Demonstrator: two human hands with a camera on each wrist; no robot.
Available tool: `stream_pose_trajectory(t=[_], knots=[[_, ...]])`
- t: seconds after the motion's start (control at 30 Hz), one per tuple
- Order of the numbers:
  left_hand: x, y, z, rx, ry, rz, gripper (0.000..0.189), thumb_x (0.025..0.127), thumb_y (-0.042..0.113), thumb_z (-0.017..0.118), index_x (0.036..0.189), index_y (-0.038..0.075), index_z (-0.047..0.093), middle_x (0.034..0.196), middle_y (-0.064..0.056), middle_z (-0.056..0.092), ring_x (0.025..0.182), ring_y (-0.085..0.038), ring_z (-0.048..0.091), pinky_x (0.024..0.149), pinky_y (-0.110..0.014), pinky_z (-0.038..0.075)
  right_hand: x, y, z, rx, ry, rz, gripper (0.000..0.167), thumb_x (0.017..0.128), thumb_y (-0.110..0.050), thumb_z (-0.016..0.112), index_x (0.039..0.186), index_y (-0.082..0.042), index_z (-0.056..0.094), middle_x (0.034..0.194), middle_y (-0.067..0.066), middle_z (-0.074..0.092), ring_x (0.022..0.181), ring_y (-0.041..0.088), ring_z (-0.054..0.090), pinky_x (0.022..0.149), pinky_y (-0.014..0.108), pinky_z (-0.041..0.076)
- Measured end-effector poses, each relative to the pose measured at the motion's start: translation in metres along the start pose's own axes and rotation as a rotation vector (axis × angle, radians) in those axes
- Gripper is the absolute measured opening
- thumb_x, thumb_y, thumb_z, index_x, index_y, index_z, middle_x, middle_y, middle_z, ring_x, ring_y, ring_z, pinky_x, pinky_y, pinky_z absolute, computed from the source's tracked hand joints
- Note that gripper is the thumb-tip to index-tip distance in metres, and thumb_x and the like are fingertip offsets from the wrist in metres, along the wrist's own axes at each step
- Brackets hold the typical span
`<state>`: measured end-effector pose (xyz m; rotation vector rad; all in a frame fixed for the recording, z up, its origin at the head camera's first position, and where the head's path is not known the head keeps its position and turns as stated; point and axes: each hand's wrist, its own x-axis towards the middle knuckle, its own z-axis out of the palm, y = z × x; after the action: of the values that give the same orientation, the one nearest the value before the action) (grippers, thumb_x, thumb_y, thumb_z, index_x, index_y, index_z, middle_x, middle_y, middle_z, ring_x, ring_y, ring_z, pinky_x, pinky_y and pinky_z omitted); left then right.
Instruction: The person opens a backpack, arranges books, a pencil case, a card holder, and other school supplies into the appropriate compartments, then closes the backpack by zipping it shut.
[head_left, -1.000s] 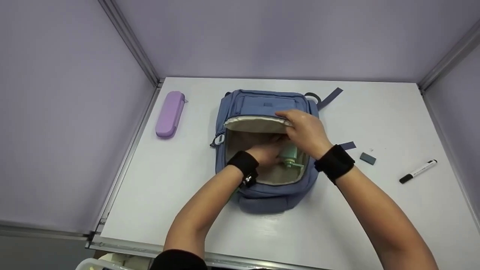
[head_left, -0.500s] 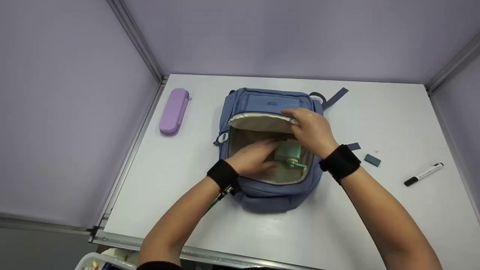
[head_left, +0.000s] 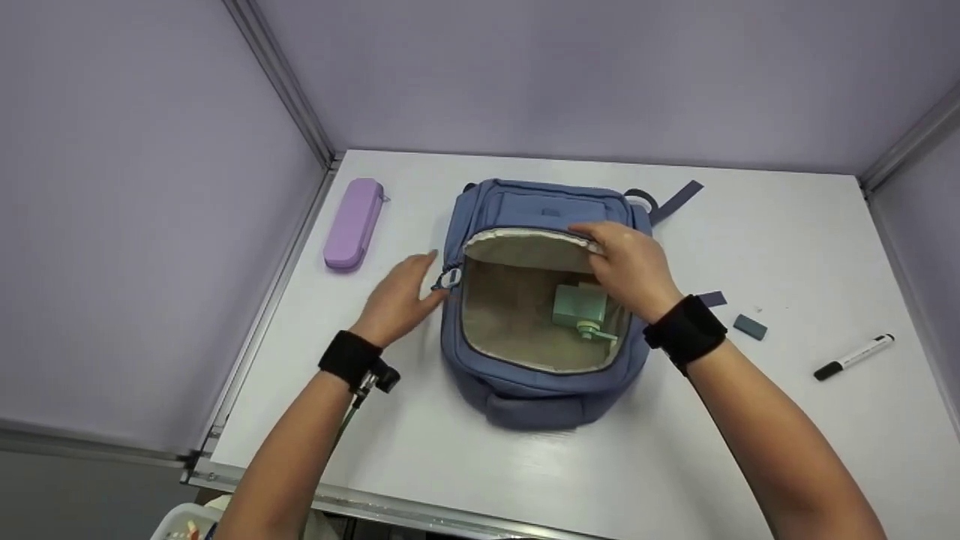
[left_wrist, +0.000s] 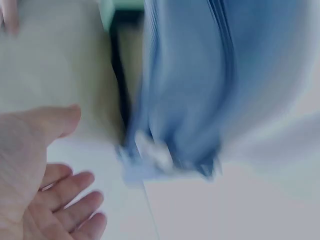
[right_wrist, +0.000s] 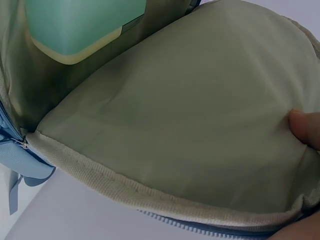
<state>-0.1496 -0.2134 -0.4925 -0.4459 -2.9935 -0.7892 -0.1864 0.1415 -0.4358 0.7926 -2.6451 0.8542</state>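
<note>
A blue backpack [head_left: 547,382] lies on the table, its main compartment gaping and its beige lining showing. My right hand [head_left: 634,266] pinches the edge of the raised flap [head_left: 517,247], with the thumb against the lining in the right wrist view. Inside, toward the right, lies a green box with a small crank, like a hand-crank pencil sharpener [head_left: 577,306]; its rounded green end with a cream edge shows in the right wrist view. My left hand [head_left: 397,300], fingers spread and holding nothing, hovers left of the backpack near a white clip [head_left: 450,278].
A purple pencil case [head_left: 354,225] lies at the back left of the white table [head_left: 450,465]. To the right are a dark eraser [head_left: 750,327] and a black-capped marker [head_left: 853,358]. Straps [head_left: 677,202] stick out from the backpack. A white bin [head_left: 180,521] stands below the front edge.
My left hand has let go of the green sharpener, come out of the compartment and moved left, past the backpack's side. My right hand keeps holding the flap up.
</note>
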Motion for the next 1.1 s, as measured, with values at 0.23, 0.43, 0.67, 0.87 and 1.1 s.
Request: stream_pose_trajectory(t=[0.23,0.43,0.67,0.87,1.1], knots=[[0.005,-0.066,-0.023,-0.046,0.115,-0.287,0.075,0.101,0.027,0.064,0.156,-0.009,0.028,0.153,-0.033,0.039,0.141,-0.045,0.039,0.117,-0.052,0.031,-0.008,-0.001,0.001,0.005,0.014,-0.008,0.038,0.092,0.004,0.064,0.128,-0.005,0.071,0.125,0.015,0.07,0.116,0.034,0.066,0.094,0.05,0.052],[0.013,-0.104,-0.026,0.001,0.184,-0.4,0.075,0.098,0.025,0.065,0.153,-0.013,0.031,0.143,-0.036,0.047,0.13,-0.049,0.049,0.107,-0.058,0.04,-0.016,-0.002,-0.003,-0.014,0.023,-0.008,0.04,0.091,0.006,0.062,0.129,-0.005,0.071,0.124,0.015,0.071,0.114,0.032,0.067,0.09,0.049,0.054],[0.025,-0.127,-0.021,-0.008,0.156,-0.518,0.078,0.097,0.031,0.065,0.151,-0.014,0.032,0.14,-0.035,0.048,0.128,-0.049,0.05,0.105,-0.059,0.042,-0.022,-0.003,-0.007,-0.031,0.022,0.001,0.041,0.091,0.006,0.064,0.129,-0.006,0.07,0.124,0.014,0.071,0.114,0.032,0.067,0.091,0.05,0.053],[0.028,-0.14,-0.013,-0.067,0.113,-0.611,0.092,0.096,0.04,0.065,0.155,-0.014,0.019,0.148,-0.034,0.041,0.135,-0.048,0.044,0.11,-0.057,0.039,-0.03,-0.008,-0.008,-0.029,0.031,-0.002,0.04,0.09,0.006,0.063,0.128,-0.006,0.071,0.122,0.014,0.072,0.111,0.032,0.068,0.089,0.049,0.055],[0.019,-0.151,-0.013,-0.134,0.102,-0.697,0.101,0.096,0.043,0.066,0.156,-0.015,0.01,0.15,-0.037,0.036,0.137,-0.049,0.041,0.112,-0.056,0.037,-0.037,-0.02,-0.003,-0.029,0.019,-0.017,0.041,0.09,0.006,0.063,0.128,-0.006,0.071,0.119,0.013,0.073,0.109,0.03,0.069,0.086,0.047,0.056]])
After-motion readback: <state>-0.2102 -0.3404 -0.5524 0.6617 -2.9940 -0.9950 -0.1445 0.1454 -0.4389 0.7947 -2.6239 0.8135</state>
